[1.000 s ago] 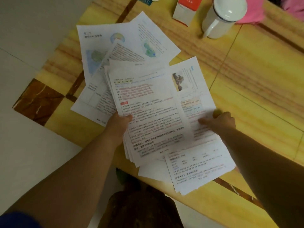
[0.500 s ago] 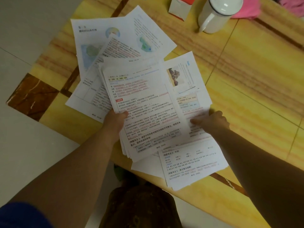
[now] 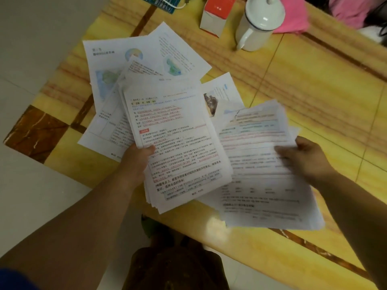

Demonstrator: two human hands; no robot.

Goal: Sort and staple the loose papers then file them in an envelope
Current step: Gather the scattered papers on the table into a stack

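While the left hand (image 3: 136,162) grips the stack (image 3: 178,147), the right hand (image 3: 303,158) pinches blurred sheets (image 3: 261,164) just beside it, long edges roughly parallel.

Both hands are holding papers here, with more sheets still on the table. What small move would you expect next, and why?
Probably the right hand lays its blurred sheets onto the stack that the left hand grips. Both bundles are lifted side by side, and map pages still lie loose on the table, so gathering seems unfinished.
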